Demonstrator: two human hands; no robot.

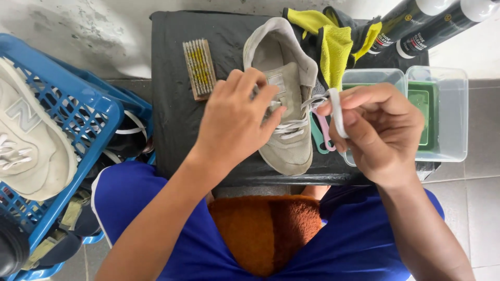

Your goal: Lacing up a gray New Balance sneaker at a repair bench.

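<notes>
**Hands unlacing a grey shoe on a black mat**

Black cloth-covered stand fills the middle, on grey floor tiles. A worn grey suede sneaker lies on it, toe toward the person. The left hand rests on its tongue, fingers curled together. The right hand pinches a white flat lace beside it. A wooden brush lies nearby.

The dark mat has bare room between the wooden brush and the grey sneaker, and along its left edge. To the right, passage is crowded: yellow cloths, two black bottles, clear plastic tubs and small pink and green brushes stand close together. The blue crate blocks the left side
</notes>
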